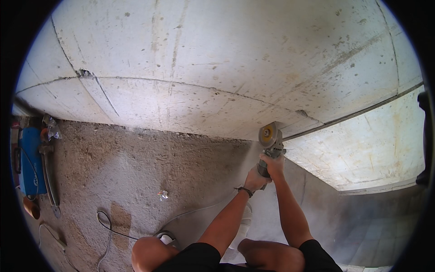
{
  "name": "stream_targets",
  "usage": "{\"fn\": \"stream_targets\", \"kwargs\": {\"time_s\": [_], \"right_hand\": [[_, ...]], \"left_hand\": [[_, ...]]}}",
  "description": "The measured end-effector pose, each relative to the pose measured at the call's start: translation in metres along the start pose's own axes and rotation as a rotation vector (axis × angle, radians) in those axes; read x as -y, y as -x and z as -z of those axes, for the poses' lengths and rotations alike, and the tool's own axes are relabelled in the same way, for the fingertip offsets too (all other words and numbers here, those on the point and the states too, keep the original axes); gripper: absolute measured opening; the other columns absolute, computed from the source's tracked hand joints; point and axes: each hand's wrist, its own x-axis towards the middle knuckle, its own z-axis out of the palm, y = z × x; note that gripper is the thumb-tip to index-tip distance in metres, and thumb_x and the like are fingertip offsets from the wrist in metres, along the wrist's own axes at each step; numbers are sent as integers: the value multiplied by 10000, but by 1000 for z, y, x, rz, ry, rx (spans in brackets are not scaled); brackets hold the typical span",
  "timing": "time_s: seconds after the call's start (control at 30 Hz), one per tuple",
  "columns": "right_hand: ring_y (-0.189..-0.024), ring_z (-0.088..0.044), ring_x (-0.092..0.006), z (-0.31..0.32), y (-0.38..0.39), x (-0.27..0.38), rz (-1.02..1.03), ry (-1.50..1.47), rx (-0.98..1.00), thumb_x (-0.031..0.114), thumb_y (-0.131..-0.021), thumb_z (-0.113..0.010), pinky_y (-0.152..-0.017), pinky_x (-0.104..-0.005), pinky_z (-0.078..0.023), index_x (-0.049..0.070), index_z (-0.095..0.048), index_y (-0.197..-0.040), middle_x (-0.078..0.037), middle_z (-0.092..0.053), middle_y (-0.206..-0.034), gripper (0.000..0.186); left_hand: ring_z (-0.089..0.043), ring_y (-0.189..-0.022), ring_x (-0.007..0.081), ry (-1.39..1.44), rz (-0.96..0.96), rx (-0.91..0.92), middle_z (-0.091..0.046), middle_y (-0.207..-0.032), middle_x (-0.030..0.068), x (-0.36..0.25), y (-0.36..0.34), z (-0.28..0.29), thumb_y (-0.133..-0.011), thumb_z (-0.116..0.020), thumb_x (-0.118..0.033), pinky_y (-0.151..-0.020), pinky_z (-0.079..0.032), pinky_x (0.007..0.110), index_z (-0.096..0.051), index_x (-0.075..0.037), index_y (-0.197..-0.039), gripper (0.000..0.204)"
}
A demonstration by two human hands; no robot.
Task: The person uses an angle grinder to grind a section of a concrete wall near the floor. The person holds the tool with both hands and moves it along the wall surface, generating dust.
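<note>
We have both our left hand (256, 179) and right hand (273, 164) clamped around the grey angle grinder (270, 147), its yellowish disc (267, 134) pointing straight up from our grip into the pale concrete wall (204, 68).

blue box (31, 163) | lying far left on the concrete floor (136, 167), beside the wall's foot | rectangular, flat, bright blue with pale marking near its lower end | no signs or screens showing
</note>
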Motion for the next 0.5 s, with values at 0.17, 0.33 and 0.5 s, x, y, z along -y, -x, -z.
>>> {"fn": "stream_targets", "kwargs": {"time_s": [0.17, 0.33, 0.5], "right_hand": [[-813, -658, -158, 0, 0, 2, 4, 29, -15, 148, -707, -838, -763, -324, -527, 7, -698, -1005, -63, -708, -921, 358], [-811, -668, -175, -1, 3, 11, 12, 24, -22, 177, -696, -849, -764, -342, -529, 4, -699, -998, -78, -723, -921, 379], [-810, -667, -170, -1, 1, 7, 15, -5, -14, 176, -702, -849, -761, -339, -528, 6, -699, -991, -71, -722, -916, 367]], "left_hand": [[-692, -907, 210, -23, -9, -20, -719, -1009, 84, -2, -1, 0, -607, -858, -185, -840, -542, 353, -625, -45, -1139, 598], [-696, -892, 217, -14, -13, -11, -722, -996, 92, 2, -5, 0, -602, -854, -184, -830, -544, 354, -629, -37, -1117, 581], [-697, -892, 221, -29, -25, -25, -722, -996, 95, -1, -3, 0, -601, -854, -179, -830, -545, 357, -633, -41, -1122, 582]]}}
